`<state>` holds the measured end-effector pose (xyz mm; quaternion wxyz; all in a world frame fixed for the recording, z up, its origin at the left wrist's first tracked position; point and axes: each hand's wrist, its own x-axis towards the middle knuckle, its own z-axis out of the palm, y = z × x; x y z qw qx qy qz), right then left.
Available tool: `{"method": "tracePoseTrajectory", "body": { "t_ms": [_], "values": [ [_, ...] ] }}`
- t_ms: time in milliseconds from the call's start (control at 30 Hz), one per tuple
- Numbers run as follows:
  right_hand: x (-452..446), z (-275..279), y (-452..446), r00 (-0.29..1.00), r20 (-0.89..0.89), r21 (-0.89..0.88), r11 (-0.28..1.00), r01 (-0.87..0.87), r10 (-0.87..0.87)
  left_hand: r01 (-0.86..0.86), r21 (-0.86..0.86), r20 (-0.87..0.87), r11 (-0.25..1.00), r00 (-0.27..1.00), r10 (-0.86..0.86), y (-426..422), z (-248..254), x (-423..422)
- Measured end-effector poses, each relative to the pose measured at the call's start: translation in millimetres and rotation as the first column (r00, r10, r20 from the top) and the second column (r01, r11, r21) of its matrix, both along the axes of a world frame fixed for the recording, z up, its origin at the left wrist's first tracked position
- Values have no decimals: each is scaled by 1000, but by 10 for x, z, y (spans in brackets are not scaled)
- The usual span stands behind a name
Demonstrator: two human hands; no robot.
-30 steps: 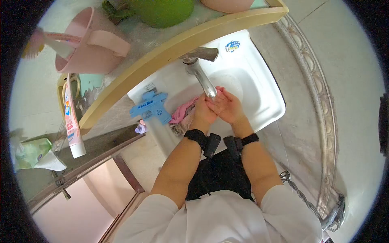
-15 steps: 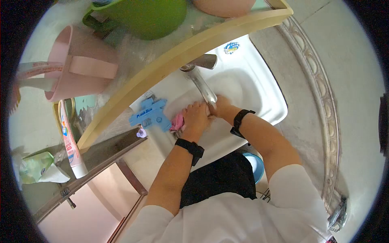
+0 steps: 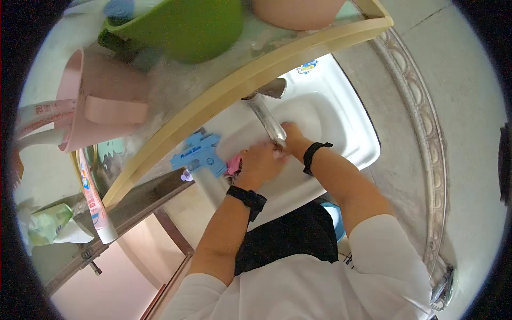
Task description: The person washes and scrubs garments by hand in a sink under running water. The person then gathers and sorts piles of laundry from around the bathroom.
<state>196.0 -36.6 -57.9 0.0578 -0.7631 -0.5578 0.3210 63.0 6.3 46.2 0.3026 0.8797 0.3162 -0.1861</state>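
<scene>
Both hands are low in the white sink, around the spout of the metal faucet. My left hand is left of the spout and smeared by motion, its fingers pointing toward the right hand. My right hand is at the spout's end, partly behind it, with its fingers mostly hidden. What either hand may hold cannot be made out. A pink cloth shows just left of my left hand. The blue toy-gun-shaped packet lies at the sink's left edge.
Above the sink is a shelf with a tan rim, bearing a pink cup, a green cup and a peach cup. A toothpaste tube hangs at its left end. A blue basin is below the sink.
My hands were together with palms up under the spout; they have turned over and now sit on either side of it. The view has shifted, and the blue basin has come into sight.
</scene>
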Motion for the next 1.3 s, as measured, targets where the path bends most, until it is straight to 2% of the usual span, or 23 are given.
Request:
{"method": "tracePoseTrajectory", "body": {
  "t_ms": [100, 133, 167, 200, 233, 267, 300, 333, 367, 400, 433, 467, 500, 567, 600, 667, 800, 867, 933, 1000, 1100, 1233, 1300],
  "values": [
    [40, 132, -41, 998, 57, 19, 1000, 15, -16, -2, 163, 119, 987, 993, -18, -10, 13, 21],
    [56, 80, -62, 975, -124, 91, 976, 197, -185, 0, 158, 120, 987, 993, -19, -14, -106, 37],
    [67, 41, -89, 892, -309, 128, 915, 382, -330, -198, 81, 341, 977, 926, 160, -7, -321, 61],
    [52, 171, -111, 891, -307, 126, 914, 385, -333, -369, -36, 527, 929, 783, 332, 2, -366, 98],
    [24, 313, -156, 657, -580, -38, 822, 569, -481, -370, -39, 526, 928, 782, 333, -40, -404, 125],
    [-14, 468, -192, 324, -754, -249, 705, 664, -572, -479, -351, 517, 804, 616, 594, -104, -350, 187],
    [-50, 539, -235, 327, -754, -249, 708, 661, -570, -511, -628, 413, 587, 420, 808, -146, -335, 222],
    [-93, 616, -283, -27, -876, -365, 624, 691, -482, -514, -628, 412, 584, 417, 810, -142, -356, 243],
    [-132, 662, -328, -376, -870, -493, 557, 668, -318, -339, -893, 239, 296, 201, 950, -118, -387, 280],
    [-189, 698, -344, -376, -871, -492, 560, 667, -317, -68, -998, -18, -16, 39, 999, -99, -417, 308],
    [-260, 734, -338, -534, -821, -550, 534, 643, -202, -67, -998, -16, -13, 39, 999, -93, -443, 324],
    [-308, 784, -340, -670, -738, -605, 514, 607, -77, 68, -982, -173, -176, 50, 984, -88, -400, 346],
    [-323, 837, -349, -669, -739, -602, 515, 610, -72, 198, -922, -321, -332, 84, 943, -85, -355, 359],
    [-345, 919, -373, -781, -619, -649, 506, 568, 83, 248, -901, -335, -356, 123, 934, -80, -276, 321],
    [-340, 919, -391, -780, -619, -647, 505, 571, 90, 296, -874, -352, -385, 161, 922, -82, -244, 303],
    [-290, 906, -451, -826, -545, -574, 654, 493, 145, 320, -859, -350, -400, 203, 914, -104, -238, 303],
    [-215, 886, -592, -820, -560, -559, 676, 480, 118, 412, -784, -332, -464, 353, 875, -153, -296, 317],
    [-196, 932, -654, -820, -542, -438, 771, 463, 184, 382, -816, -296, -433, 367, 882, -209, -272, 335],
    [-154, 1034, -742, -810, -558, -439, 763, 474, 183, 351, -848, -259, -397, 379, 888, -257, -209, 371],
    [-136, 1127, -806, -800, -571, -441, 754, 487, 182, 313, -801, -348, -511, 452, 822, -278, -168, 418],
    [-173, 1144, -862, -743, -647, -491, 653, 576, 170, 250, -868, -292, -429, 443, 848, -318, -83, 450],
    [-368, 871, -593, -816, -529, -419, 764, 491, 234, 371, -855, -217, -362, 378, 900, -178, -299, 245],
    [-469, 864, -475, -836, -459, -336, 812, 476, 301, 350, -859, -304, -374, 240, 922, -97, -295, 62]
  ]
}}
